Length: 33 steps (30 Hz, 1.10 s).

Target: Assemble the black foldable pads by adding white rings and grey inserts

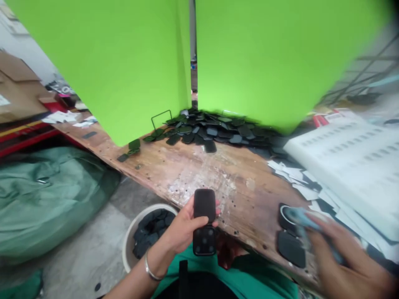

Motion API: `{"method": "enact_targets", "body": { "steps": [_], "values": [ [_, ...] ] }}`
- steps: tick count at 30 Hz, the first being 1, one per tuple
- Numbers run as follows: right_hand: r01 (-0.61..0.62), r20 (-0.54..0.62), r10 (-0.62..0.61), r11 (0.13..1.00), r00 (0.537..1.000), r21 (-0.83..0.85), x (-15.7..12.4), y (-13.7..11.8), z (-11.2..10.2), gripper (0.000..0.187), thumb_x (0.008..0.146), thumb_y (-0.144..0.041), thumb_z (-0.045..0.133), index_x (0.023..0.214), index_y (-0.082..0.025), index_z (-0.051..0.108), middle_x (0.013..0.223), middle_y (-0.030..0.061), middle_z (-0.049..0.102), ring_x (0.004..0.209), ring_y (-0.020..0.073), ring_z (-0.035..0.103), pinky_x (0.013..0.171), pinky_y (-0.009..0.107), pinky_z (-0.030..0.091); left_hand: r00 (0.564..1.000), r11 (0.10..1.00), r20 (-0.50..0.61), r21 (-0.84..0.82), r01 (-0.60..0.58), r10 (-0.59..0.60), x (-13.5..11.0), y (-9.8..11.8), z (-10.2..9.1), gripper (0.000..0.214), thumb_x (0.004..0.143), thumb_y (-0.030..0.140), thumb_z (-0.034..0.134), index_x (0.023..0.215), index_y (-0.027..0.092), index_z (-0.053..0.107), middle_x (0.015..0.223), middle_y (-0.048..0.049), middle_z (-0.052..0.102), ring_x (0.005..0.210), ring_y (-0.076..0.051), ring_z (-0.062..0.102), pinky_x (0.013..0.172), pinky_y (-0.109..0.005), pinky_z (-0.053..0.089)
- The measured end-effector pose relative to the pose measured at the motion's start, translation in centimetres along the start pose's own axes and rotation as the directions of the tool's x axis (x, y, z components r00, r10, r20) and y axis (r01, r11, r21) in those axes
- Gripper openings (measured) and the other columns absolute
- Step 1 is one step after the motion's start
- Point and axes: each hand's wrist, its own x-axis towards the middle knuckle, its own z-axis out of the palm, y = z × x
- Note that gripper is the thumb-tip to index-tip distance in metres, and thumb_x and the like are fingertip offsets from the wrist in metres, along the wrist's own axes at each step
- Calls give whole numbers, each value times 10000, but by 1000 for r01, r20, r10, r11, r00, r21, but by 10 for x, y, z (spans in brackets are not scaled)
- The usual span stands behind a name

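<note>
My left hand (pixel 190 220) is closed around a black two-panel folding device (pixel 205 204), held in front of my lap at the table's edge. Its thumb lies near the hinge; the lower panel shows several round dots. On the right, my right hand (pixel 339 253) is smeared by motion and grips a light blue cloth (pixel 301 216). That cloth partly covers a second black folding device (pixel 291 248) lying opened out on the table, its upper panel marked with a white ring.
Black flat pieces (pixel 218 128) are heaped at the back of the wooden table (pixel 174 170), below green boards (pixel 140 62). A white foam tray (pixel 352 153) and paper slips (pixel 289 172) lie right. A bucket (pixel 127 245) of black pieces and a green sack (pixel 52 199) stand left.
</note>
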Motion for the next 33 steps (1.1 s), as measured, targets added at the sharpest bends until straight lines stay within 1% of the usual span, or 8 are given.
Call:
{"method": "enact_targets", "body": {
  "steps": [6, 11, 17, 23, 25, 27, 30, 33],
  "values": [
    [437, 270, -513, 849, 814, 296, -2, -92, 105, 352, 936, -140, 511, 1263, -206, 622, 1325, 120, 609, 1349, 293, 460, 1082, 525, 411, 988, 967, 31, 205, -154, 150, 1, -18, 9, 379, 761, 178, 727, 1134, 209, 665, 1189, -78, 696, 1194, -277, 593, 994, -373, 476],
    [484, 332, -536, 844, 777, 231, -4, -98, 147, 309, 970, -231, 478, 1207, -249, 676, 1435, 90, 536, 1450, 322, 314, 1143, 612, 291, 973, 899, 29, 375, -224, 230, 1, -14, -2, 276, 802, 245, 674, 1065, 164, 695, 1138, -101, 712, 1150, -293, 609, 1021, -403, 456],
    [213, 360, -292, 946, 886, 243, 16, -84, 169, 305, 979, -321, 457, 1028, -218, 739, 990, 113, 733, 982, 245, 695, 846, 361, 559, 980, 942, 138, 284, -177, 143, -1, -15, -8, 475, 793, 191, 717, 1255, 182, 606, 1194, -85, 677, 1172, -286, 595, 1036, -393, 441],
    [-401, 529, 193, 860, 827, 314, 41, -60, 168, 468, 956, -462, 451, 1277, -140, 564, 935, 117, 748, 716, 239, 723, 623, 364, 585, 986, 999, 163, 5, 37, -38, -2, -15, -16, 554, 762, 204, 765, 1274, 237, 555, 1266, -118, 622, 1160, -331, 611, 900, -480, 539],
    [-305, 457, 141, 901, 878, 309, 31, -69, 162, 469, 985, -464, 389, 1277, -148, 576, 1055, 138, 735, 896, 261, 725, 767, 413, 588, 992, 1000, 123, 25, 18, -21, 1, -16, -20, 514, 735, 197, 775, 1214, 229, 592, 1204, -105, 651, 1148, -331, 612, 898, -475, 534],
    [9, 426, -147, 951, 893, 310, 17, -85, 158, 404, 997, -410, 387, 1245, -199, 628, 1196, 116, 702, 1171, 283, 632, 1016, 507, 478, 997, 989, 59, 138, -57, 49, 3, -19, -24, 428, 733, 214, 762, 1143, 212, 641, 1145, -88, 675, 1150, -321, 596, 944, -449, 498],
    [398, 431, -481, 876, 763, 273, 5, -100, 162, 301, 973, -338, 475, 1159, -256, 697, 1271, 72, 673, 1360, 306, 468, 1167, 601, 246, 991, 946, 16, 297, -130, 131, 3, -26, -29, 327, 716, 207, 757, 1037, 179, 695, 1085, -68, 695, 1126, -302, 582, 993, -390, 441],
    [339, 454, -417, 908, 787, 247, 12, -95, 174, 309, 987, -303, 442, 1054, -215, 730, 1133, 100, 721, 1129, 251, 645, 1031, 445, 466, 994, 928, 97, 364, -85, 53, 1, -26, -32, 236, 730, 177, 720, 963, 150, 690, 895, -38, 699, 957, -256, 618, 909, -359, 464]
  ]
}}
